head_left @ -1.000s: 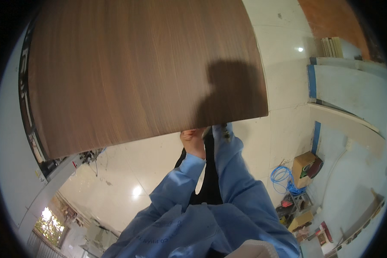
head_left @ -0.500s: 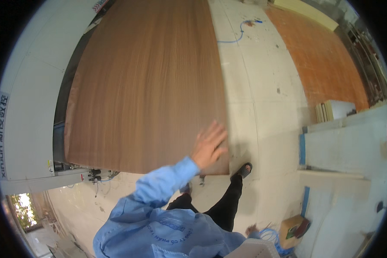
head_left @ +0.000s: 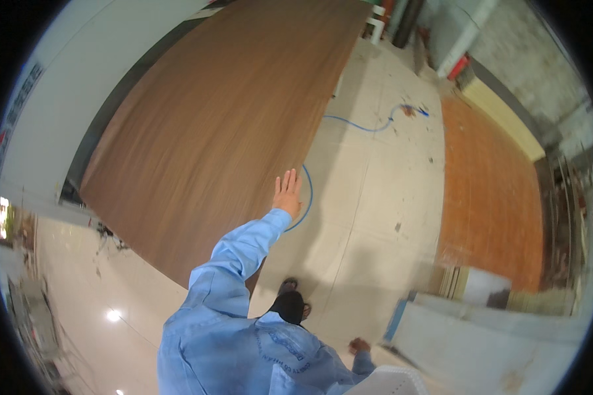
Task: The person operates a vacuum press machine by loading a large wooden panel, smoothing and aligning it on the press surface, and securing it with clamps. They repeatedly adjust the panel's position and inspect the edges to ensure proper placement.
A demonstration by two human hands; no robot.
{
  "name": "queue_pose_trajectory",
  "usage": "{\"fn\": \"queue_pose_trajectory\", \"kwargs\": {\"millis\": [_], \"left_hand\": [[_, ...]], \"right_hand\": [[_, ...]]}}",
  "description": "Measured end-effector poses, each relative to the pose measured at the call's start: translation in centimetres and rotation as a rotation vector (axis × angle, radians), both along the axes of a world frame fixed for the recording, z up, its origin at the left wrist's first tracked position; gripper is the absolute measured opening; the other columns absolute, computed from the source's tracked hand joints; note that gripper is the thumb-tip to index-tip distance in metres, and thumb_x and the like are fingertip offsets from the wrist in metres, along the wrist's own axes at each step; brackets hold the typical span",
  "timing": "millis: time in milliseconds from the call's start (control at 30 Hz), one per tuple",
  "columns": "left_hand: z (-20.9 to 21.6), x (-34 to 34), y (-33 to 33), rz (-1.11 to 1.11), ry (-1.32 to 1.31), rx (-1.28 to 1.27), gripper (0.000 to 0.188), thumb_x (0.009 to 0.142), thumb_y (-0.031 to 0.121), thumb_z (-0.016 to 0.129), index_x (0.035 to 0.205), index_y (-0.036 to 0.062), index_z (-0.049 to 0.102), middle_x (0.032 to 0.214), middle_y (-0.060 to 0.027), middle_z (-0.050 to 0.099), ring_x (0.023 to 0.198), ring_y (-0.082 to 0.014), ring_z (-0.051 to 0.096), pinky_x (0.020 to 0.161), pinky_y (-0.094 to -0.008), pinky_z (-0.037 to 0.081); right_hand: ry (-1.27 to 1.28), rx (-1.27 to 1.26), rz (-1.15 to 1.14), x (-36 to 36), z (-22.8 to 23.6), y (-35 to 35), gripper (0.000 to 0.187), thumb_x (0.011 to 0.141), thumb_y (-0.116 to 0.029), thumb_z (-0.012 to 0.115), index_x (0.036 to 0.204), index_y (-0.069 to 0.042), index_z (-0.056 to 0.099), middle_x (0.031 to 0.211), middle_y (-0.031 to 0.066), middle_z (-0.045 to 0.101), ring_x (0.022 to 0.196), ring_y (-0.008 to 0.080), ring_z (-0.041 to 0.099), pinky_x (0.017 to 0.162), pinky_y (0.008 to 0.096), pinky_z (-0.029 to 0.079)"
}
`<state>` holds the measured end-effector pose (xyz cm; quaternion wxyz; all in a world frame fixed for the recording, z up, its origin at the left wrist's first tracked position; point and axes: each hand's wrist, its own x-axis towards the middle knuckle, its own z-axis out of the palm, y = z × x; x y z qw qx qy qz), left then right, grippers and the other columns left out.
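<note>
Above the pale floor (head_left: 359, 197), a large brown board (head_left: 211, 125) lies left of centre, alongside a light-grey machine (head_left: 53, 118). An orange sheet (head_left: 491, 197) occupies the right. A blue hose (head_left: 362, 128) curves beyond the brown board's right edge. At that edge rests the left hand (head_left: 288, 194), grip released, fingers extended; the right hand (head_left: 359, 345) hangs low, its grip indeterminable.

We see a large board (head_left: 211, 131) with a wood-grain face, smooth and low in sheen, brown streaks running along it; our jacket (head_left: 211, 342) is creased blue cloth, matt, the floor (head_left: 389, 197) glossy pale tile that mirrors light, the hose (head_left: 359, 127) smooth blue plastic by its look, the orange-brown panel (head_left: 491, 197) scuffed, and the grey wall (head_left: 527, 52) rough and blotchy
</note>
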<state>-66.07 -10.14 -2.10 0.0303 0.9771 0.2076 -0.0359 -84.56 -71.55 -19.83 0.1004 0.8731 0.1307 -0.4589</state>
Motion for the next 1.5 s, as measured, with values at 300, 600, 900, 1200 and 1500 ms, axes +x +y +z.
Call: {"fn": "queue_pose_trajectory", "kwargs": {"millis": [300,600,900,1200,1500], "left_hand": [[-0.4,16.5,4.0,0.110,-0.011,-0.023,0.080,0.088,0.037,0.067,0.153,0.0070,0.031,0.164,-0.0197,0.005,0.152,-0.0338,0.002,0.122,-0.0524,0.007],[-0.7,42.9,13.6,0.277,-0.061,-0.036,0.082,0.090,0.043,0.061,0.155,0.0058,0.025,0.164,-0.0180,0.010,0.152,-0.0329,0.008,0.121,-0.0519,0.011],[-4.8,67.9,26.0,0.481,-0.125,0.116,0.087,0.095,0.054,0.050,0.156,0.0025,0.016,0.163,-0.0189,0.014,0.151,-0.0318,0.012,0.121,-0.0503,0.015],[-4.1,92.7,31.0,0.633,0.017,0.201,0.085,0.096,0.055,0.047,0.155,0.0016,0.018,0.163,-0.0192,0.012,0.151,-0.0329,0.011,0.121,-0.0511,0.014],[-5.3,124.9,43.9,0.655,-0.123,0.273,0.083,0.097,0.056,0.045,0.155,0.0026,0.020,0.163,-0.0192,0.015,0.151,-0.0334,0.013,0.120,-0.0531,0.013]], "right_hand": [[-0.050,0.927,-1.077,47.4,5.2,6.2,0.038,0.097,-0.037,0.058,0.124,-0.010,0.059,0.111,0.0140,0.068,0.093,0.0299,0.068,0.069,0.0412,0.056],[0.016,0.489,-1.651,49.4,6.7,2.3,0.035,0.099,-0.040,0.055,0.116,-0.010,0.061,0.111,0.0118,0.068,0.093,0.0272,0.066,0.073,0.0448,0.055],[0.353,0.550,-1.592,67.7,-1.2,9.5,0.034,0.101,-0.042,0.045,0.103,-0.015,0.064,0.103,0.0079,0.067,0.094,0.0228,0.062,0.076,0.0407,0.052],[0.079,0.949,-1.488,132.9,0.5,22.0,0.034,0.097,-0.040,0.059,0.116,-0.011,0.062,0.104,0.0085,0.071,0.084,0.0227,0.069,0.062,0.0377,0.055],[1.433,1.735,-1.194,170.8,-3.4,29.8,0.042,0.096,-0.046,0.044,0.126,-0.019,0.056,0.133,0.0127,0.054,0.115,0.0335,0.056,0.075,0.0569,0.050]]}}
